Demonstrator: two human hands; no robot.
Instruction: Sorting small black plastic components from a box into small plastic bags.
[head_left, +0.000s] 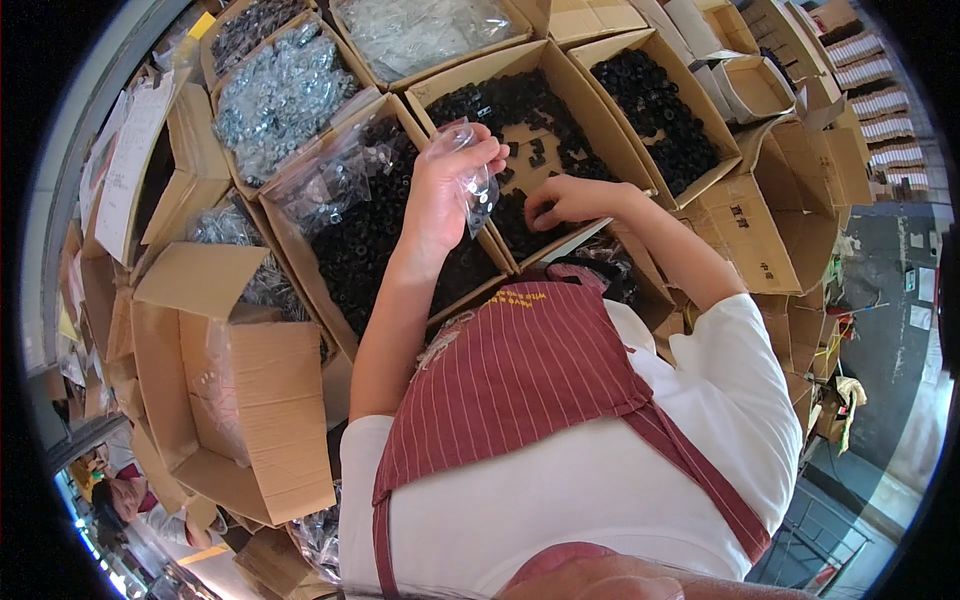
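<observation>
My left hand (438, 198) is closed around a small clear plastic bag (480, 196), held upright above the edge between two cardboard boxes. A few small dark and pale pieces show through the plastic. To its right, my right hand (572, 200) reaches into the near end of a cardboard box of small black parts (575, 140). Its fingers are curled together low over the parts, and what they hold, if anything, is hidden. Beneath my left forearm lies another box of black parts (350, 265), with clear bags of small pieces (325, 185) at its far end.
Behind stand boxes of clear packets (425, 35) and bagged metal-looking pieces (285, 95). A box of black rings (655, 115) is at the right. An open carton (275, 400) stands at the lower left, empty cartons (770, 210) at the right. Another person (135, 500) shows at the lower left.
</observation>
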